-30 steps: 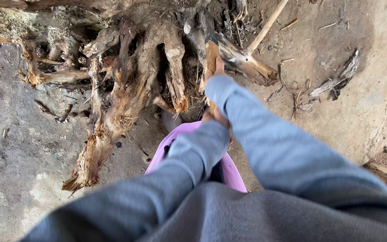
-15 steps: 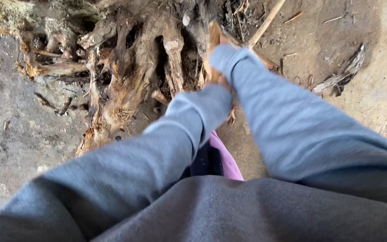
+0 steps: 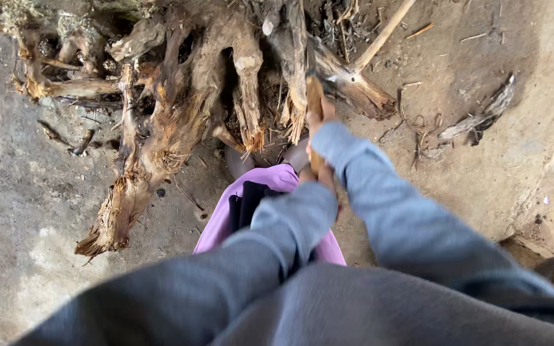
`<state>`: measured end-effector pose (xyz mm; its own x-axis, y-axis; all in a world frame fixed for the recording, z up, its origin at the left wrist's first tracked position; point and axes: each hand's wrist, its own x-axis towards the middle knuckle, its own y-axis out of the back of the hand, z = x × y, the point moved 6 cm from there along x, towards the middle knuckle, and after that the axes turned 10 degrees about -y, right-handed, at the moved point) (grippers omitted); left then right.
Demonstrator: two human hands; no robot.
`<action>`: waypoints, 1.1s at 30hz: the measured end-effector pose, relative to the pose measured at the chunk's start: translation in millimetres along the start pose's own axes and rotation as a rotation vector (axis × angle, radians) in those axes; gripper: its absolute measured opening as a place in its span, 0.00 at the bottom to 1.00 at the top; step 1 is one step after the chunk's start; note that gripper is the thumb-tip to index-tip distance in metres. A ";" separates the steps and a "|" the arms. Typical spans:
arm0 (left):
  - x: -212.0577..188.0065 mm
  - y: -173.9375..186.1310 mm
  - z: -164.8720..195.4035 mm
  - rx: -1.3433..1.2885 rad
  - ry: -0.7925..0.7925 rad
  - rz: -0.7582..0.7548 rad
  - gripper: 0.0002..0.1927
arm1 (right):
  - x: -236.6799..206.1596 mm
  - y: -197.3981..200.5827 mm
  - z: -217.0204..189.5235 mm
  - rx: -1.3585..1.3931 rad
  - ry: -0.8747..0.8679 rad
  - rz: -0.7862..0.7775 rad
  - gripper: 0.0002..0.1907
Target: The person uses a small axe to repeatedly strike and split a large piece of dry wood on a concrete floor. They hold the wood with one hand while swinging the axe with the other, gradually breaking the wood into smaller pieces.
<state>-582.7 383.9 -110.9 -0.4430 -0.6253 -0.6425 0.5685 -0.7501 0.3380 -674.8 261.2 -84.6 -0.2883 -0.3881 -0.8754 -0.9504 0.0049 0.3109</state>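
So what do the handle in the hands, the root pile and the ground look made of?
Handle: seemingly bare, unvarnished wood, tan with a grain-like streak, gripped by the right hand and left hand. Root pile: raw splintered wood, fibrous torn ends, some bark. Ground: grey and rough, probably packed earth or worn concrete; cannot tell which.

Bare dirt ground (image 3: 20, 192) carries a gnarled root stump (image 3: 181, 109) (possibly splintered) and scattered sticks (image 3: 476, 118).

Both grey-sleeved arms reach toward twelve o'clock; the right hand (image 3: 323, 115) and left hand (image 3: 322, 176) are clenched, one ahead of the other.
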 end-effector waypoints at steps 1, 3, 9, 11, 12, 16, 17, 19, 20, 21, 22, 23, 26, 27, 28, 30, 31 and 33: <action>19.2 10.2 10.3 0.052 -0.057 -0.028 0.19 | 14.9 6.2 -13.8 -0.116 -0.092 0.075 0.32; 29.9 22.2 22.8 0.037 -0.063 -0.040 0.19 | 20.4 14.8 -17.5 -0.159 -0.161 0.127 0.31; -88.4 8.8 5.7 -0.426 0.260 0.106 0.20 | -55.6 -12.0 41.0 0.175 -0.105 0.091 0.32; -132.9 11.7 -8.3 -0.483 0.401 0.151 0.21 | -81.2 -25.2 59.1 0.145 -0.155 0.125 0.32; -147.7 19.0 -10.4 -0.441 0.413 0.174 0.22 | -88.4 -32.2 64.9 0.131 -0.183 0.141 0.33; -130.5 66.5 1.3 -0.153 0.276 0.257 0.25 | -71.0 -50.3 57.1 0.191 -0.122 0.148 0.30; -114.8 72.7 5.3 -0.156 0.247 0.238 0.25 | -55.5 -46.7 43.6 0.206 -0.012 0.149 0.29; -79.8 77.3 7.4 -0.114 0.256 0.218 0.25 | -26.2 -40.3 29.7 0.339 0.013 0.074 0.27; -72.9 73.3 6.7 -0.069 0.293 0.219 0.26 | -13.5 -37.4 27.5 0.458 -0.070 -0.004 0.26; -73.3 65.1 5.6 -0.156 0.273 0.223 0.25 | -9.6 -36.2 29.4 0.574 -0.153 -0.083 0.26; -78.3 54.7 5.6 -0.245 0.249 0.231 0.24 | -12.3 -32.5 33.7 0.553 -0.205 -0.083 0.26; -93.0 44.0 4.3 -0.332 0.218 0.236 0.23 | -20.2 -29.5 40.0 0.534 -0.252 -0.080 0.26; -145.6 22.7 7.6 -0.597 0.138 0.240 0.21 | -74.1 -35.9 71.1 0.521 -0.277 -0.049 0.26; -153.4 23.4 13.3 -0.687 0.118 0.242 0.20 | -89.1 -38.9 78.8 0.508 -0.261 -0.037 0.26; -159.9 21.2 11.2 -0.773 0.291 0.209 0.19 | -96.5 -39.7 82.0 0.496 -0.247 -0.027 0.27; -161.2 25.5 14.4 -0.928 0.643 0.131 0.18 | -94.7 -39.6 75.2 0.440 -0.155 -0.003 0.27; -142.1 38.9 22.8 -0.938 0.586 0.112 0.20 | -82.5 -36.3 62.8 0.397 -0.076 0.009 0.26; -101.6 63.1 35.9 -0.965 0.472 0.086 0.23 | -43.6 -30.6 40.1 0.434 -0.115 -0.006 0.26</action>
<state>-526.7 392.4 0.4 -0.1806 -0.3663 -0.9128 0.9832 -0.0922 -0.1576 -637.9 315.0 -70.7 -0.2701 -0.2843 -0.9199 -0.9058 0.3991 0.1426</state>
